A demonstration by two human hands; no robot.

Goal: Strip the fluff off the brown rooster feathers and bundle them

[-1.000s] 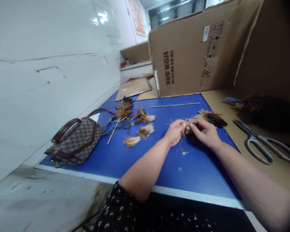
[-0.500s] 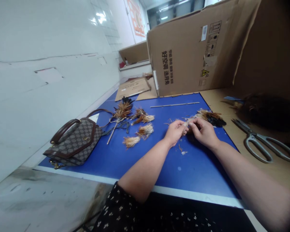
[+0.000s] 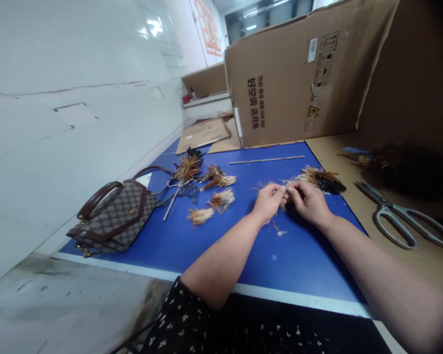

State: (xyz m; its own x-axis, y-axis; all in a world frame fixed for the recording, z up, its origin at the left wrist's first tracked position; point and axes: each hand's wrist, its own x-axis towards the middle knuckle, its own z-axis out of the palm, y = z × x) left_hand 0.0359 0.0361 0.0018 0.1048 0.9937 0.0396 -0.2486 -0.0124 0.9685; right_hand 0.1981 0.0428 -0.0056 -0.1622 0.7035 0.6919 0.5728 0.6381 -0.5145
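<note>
Both of my hands meet over the blue tabletop (image 3: 280, 270), fingertips pinched together. My left hand (image 3: 268, 202) and my right hand (image 3: 310, 202) close on a small pale tuft of feathers (image 3: 284, 189), mostly covered by the fingers. A dark patch shows beneath the right hand; whether it is part of the tuft I cannot tell. Just beyond the right hand lies a pile of tan and black feathers (image 3: 328, 182). To the left are loose feather bundles (image 3: 221, 199), with a smaller pale bundle (image 3: 200, 216) nearer me. Feather scraps (image 3: 280, 233) are scattered below the hands.
A stick with feathers at its end (image 3: 186, 169) lies beside a patterned handbag (image 3: 114, 216) on the left. A thin rod (image 3: 268, 160) lies farther back. Scissors (image 3: 395, 216) and a dark feather heap (image 3: 406, 169) are at right. A large cardboard box (image 3: 291, 88) stands behind.
The fingertips have shifted slightly around the pale tuft, and less of it shows between them. Everything else stays in place.
</note>
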